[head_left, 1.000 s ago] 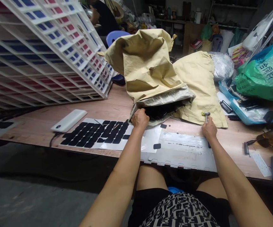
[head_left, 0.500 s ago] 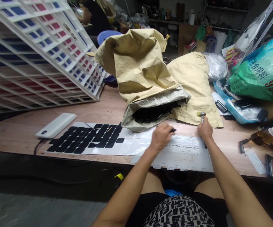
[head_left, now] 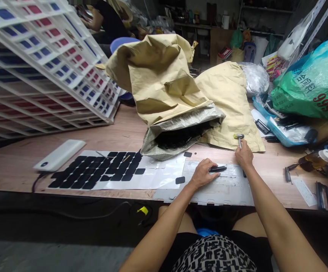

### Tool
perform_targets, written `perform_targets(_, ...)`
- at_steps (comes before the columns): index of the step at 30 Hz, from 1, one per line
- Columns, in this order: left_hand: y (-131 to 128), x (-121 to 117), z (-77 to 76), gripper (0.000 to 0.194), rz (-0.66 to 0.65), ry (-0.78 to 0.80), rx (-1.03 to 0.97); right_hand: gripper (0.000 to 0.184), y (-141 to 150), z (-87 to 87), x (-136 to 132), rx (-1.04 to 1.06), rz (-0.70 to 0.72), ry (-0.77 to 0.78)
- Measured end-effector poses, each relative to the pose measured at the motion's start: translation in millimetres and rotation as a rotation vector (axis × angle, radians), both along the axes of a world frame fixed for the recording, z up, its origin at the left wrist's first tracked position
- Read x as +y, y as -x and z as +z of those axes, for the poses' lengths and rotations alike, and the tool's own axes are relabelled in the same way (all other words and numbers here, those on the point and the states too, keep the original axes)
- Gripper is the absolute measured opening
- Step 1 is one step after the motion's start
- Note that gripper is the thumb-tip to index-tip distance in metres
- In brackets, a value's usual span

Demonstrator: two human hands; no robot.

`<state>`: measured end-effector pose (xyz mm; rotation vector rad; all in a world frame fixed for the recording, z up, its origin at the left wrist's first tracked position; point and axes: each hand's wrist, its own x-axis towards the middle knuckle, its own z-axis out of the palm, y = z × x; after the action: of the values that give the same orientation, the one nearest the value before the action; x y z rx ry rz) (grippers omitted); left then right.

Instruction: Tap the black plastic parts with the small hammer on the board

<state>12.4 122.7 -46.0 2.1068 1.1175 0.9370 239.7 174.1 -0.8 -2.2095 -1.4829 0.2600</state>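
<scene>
My left hand (head_left: 204, 174) is over the grey plastic sheet (head_left: 232, 189), with thumb and forefinger on either side of a slim black plastic piece (head_left: 218, 169). The piece lies flat at the sheet's middle. To the right, my right hand (head_left: 243, 154) is closed round the handle of a small hammer (head_left: 239, 136), whose head has a yellowish end and points up. A white backing sheet of black rounded pads (head_left: 95, 170) lies left of the hands. One loose black pad (head_left: 180, 180) rests near my left wrist. A yellow-brown sack (head_left: 166, 83) opens towards me, dark pieces inside.
A second, fuller sack (head_left: 229, 102) lies behind my right hand. A white plastic crate (head_left: 95, 102) leans in at the left, behind a white power bank (head_left: 60, 155). Blue baskets (head_left: 283, 132), a green bag (head_left: 311, 87) and a brown bottle (head_left: 313, 165) crowd the right. A person sits behind.
My left hand has come from the sack's mouth down onto the grey sheet with the black piece. The right hand still grips the hammer in about the same place.
</scene>
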Motion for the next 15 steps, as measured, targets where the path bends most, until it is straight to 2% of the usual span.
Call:
perform_targets(4,-3,5,-1.6,0.015,0.016,0.08,0.0,0.046,-4,8.2,-4,0.116,-0.009,-0.013)
perform_targets(6,-4,7,-1.0,0.013,0.026,0.105,0.005,0.044,-4,14.8,-16,0.205,0.013,-0.073)
perform_targets(9,-3,7,0.5,0.014,0.032,0.125,0.008,0.047,5,27.4,-52,0.437,0.129,-0.181)
perform_targets(12,-3,6,2.3,0.015,0.04,0.143,0.005,0.054,20,39.4,-97,0.658,0.311,-0.1)
perform_targets(15,-3,5,4.4,0.016,0.047,0.154,-0.005,0.053,34,43.4,-131,0.674,0.409,-0.011)
